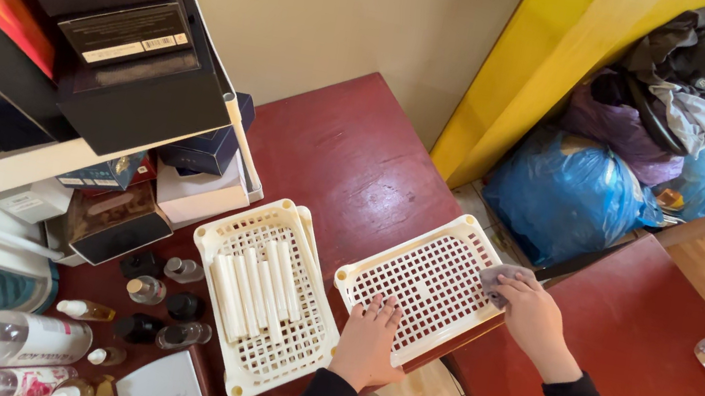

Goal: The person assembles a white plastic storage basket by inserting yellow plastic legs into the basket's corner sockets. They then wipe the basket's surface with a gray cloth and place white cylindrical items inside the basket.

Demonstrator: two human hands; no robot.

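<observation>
Dark red tabletop (351, 150), perforated cream tray (424, 282) overhanging its edge: left hand (366, 344) lies flat and open pinning it, right hand (533, 316) pinches a grey cloth (500, 276) at the rim — short strokes, steady downward pressure seem best.

A cream plastic tray (429, 282) with a square-holed lattice bottom and a low rim lies flat on the corner of the dark red table, turned at a slant. Its near edge sits under the flat fingers of the left hand (366, 344). A small grey cloth (499, 279) lies bunched on the tray's far right rim, pinched under the fingertips of the right hand (533, 316).
</observation>
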